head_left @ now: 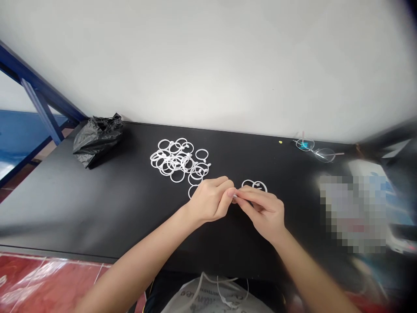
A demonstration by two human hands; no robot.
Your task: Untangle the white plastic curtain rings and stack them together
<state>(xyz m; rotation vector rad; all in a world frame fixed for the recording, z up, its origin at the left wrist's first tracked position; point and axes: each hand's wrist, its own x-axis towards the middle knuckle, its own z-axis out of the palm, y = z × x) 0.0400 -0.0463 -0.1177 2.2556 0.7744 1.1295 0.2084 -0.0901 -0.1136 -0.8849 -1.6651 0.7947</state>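
Note:
My left hand (211, 199) is closed, its thumb and curled fingers pressed around a small white plastic piece (235, 196). From the other side, my right hand (264, 211) pinches the same piece between thumb and fingertips. Most of it is hidden, so I cannot tell whether it belongs to a ring. Left of and beyond my hands lies a loose pile of white plastic rings (177, 175) with small tabs, some overlapping. One ring is partly covered by my left hand. Just behind my right hand lie two more white rings (266, 186), partly hidden by it.
A crumpled black plastic bag (97, 139) sits at the back left of the black table (130, 208). Glasses (314, 150) and a yellow bit (280, 142) lie at the back right, near a blurred pale package (353, 213). Below, a printed white bag (211, 295) is at my lap.

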